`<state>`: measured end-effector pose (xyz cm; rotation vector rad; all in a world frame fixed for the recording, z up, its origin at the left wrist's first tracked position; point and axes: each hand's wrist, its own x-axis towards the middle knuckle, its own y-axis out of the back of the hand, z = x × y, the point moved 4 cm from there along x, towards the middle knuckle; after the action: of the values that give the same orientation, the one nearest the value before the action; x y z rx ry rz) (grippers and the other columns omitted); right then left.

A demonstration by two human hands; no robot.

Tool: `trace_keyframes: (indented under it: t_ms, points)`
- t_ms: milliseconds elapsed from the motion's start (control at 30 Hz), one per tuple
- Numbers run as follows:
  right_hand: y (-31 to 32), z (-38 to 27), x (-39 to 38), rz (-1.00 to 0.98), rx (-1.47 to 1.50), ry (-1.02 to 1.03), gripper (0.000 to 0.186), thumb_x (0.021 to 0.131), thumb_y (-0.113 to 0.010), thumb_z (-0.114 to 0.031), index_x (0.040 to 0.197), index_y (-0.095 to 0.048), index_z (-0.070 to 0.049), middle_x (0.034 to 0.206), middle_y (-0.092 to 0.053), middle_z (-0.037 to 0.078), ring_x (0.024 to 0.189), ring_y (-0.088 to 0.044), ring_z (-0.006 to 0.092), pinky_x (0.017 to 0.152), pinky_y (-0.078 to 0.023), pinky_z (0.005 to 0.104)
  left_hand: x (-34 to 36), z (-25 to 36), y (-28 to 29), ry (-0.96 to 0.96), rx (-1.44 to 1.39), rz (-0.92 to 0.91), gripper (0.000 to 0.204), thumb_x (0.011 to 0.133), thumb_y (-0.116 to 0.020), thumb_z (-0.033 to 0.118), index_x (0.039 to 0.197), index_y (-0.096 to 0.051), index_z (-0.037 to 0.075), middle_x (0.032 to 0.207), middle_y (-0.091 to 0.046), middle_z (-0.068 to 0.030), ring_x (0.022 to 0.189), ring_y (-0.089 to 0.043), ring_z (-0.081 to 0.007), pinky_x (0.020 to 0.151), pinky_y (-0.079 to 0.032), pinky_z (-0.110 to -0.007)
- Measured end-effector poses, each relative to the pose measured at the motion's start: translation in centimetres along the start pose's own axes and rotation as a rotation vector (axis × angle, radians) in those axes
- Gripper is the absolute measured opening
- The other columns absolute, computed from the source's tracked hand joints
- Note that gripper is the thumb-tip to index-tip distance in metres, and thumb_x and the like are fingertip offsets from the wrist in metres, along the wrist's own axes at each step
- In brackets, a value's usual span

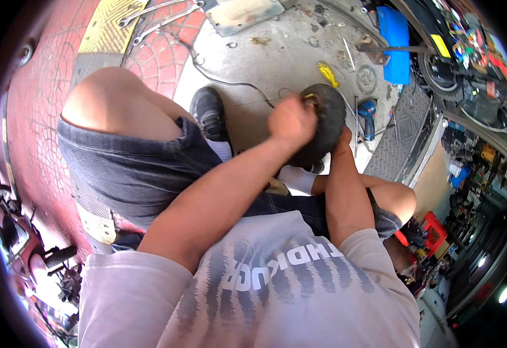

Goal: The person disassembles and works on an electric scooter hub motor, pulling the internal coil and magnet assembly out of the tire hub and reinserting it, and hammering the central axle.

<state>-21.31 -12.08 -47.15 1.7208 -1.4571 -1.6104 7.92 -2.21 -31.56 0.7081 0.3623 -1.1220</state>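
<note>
Small black tyre [326,124], held up off the concrete floor [271,52] just above the knees, likely raised so both hands can work it close to the body. Left hand [291,122] clenched in a fist against the tyre's near rim, apparently gripping something yellowish there, too hidden to tell what. Right hand [344,138] tucked under and behind the tyre, bracing it; fingers out of sight, so spread or curled cannot be told. Left forearm stretched forward and up, right forearm rising steeply, elbows near the thighs. Further out on the floor: yellow-handled tool [328,74], blue drill [368,113], blue box [394,43], wrenches [160,14] on the red paving.
</note>
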Motion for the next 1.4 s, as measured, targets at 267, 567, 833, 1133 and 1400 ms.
trace_keyframes:
  t_ms: [267, 567, 833, 1133, 1400]
  points:
    - [0.6, -8.0, -6.0, 0.04, 0.448, -0.051, 0.037, 0.088, -0.067, -0.029, 0.096, -0.08, 0.005, 0.081, -0.077, 0.022, 0.061, -0.072, 0.0298, 0.061, -0.055, 0.0447, 5.2, -1.6, 3.1, 0.181, -0.078, 0.018, 0.086, 0.106, -0.043, 0.068, 0.125, -0.073, -0.01, 0.135, -0.066, -0.037, 0.135, -0.06, -0.05, 0.117, -0.046, -0.049]
    - [-1.5, -14.2, -10.1, 0.001, 0.854, -0.118, 0.046, 0.095, -0.075, -0.034, 0.119, -0.073, 0.005, 0.107, -0.074, 0.014, 0.093, -0.071, 0.0264, 0.079, -0.057, 0.0422, 6.9, -3.5, 6.8, 0.215, 0.187, 0.156, 0.1, 0.091, -0.059, 0.083, 0.14, -0.068, -0.004, 0.143, -0.067, -0.0277, 0.138, -0.062, -0.04, 0.117, -0.046, -0.045]
    - [-0.6, -16.2, -11.4, -0.008, 0.701, -0.036, 0.071, 0.094, -0.075, -0.056, 0.132, -0.069, 0.003, 0.136, -0.07, 0.024, 0.123, -0.067, 0.0378, 0.108, -0.05, 0.0438, 7.1, -2.5, 7.3, 0.232, 0.266, 0.139, 0.102, 0.09, -0.057, 0.084, 0.14, -0.068, -0.004, 0.145, -0.067, -0.0264, 0.139, -0.062, -0.0385, 0.116, -0.046, -0.044]
    - [-0.5, -16.9, -12.9, 0.358, 0.414, 0.346, 0.044, 0.095, -0.077, -0.036, 0.118, -0.072, 0.001, 0.115, -0.075, 0.024, 0.111, -0.07, 0.0437, 0.098, -0.054, 0.0504, 6.6, -1.9, 7.2, 0.237, 0.344, 0.147, 0.104, 0.086, -0.06, 0.086, 0.139, -0.069, -0.004, 0.14, -0.069, -0.0277, 0.136, -0.064, -0.039, 0.115, -0.047, -0.045]
    - [-0.8, -15.5, -11.0, 0.257, 0.487, 0.242, 0.051, 0.098, -0.076, -0.037, 0.13, -0.07, 0.002, 0.124, -0.074, 0.025, 0.117, -0.07, 0.0447, 0.104, -0.053, 0.0485, 7.1, -0.7, 6.6, 0.222, 0.388, 0.105, 0.109, 0.083, -0.064, 0.087, 0.14, -0.067, -0.006, 0.137, -0.07, -0.0296, 0.134, -0.065, -0.0404, 0.114, -0.048, -0.046]
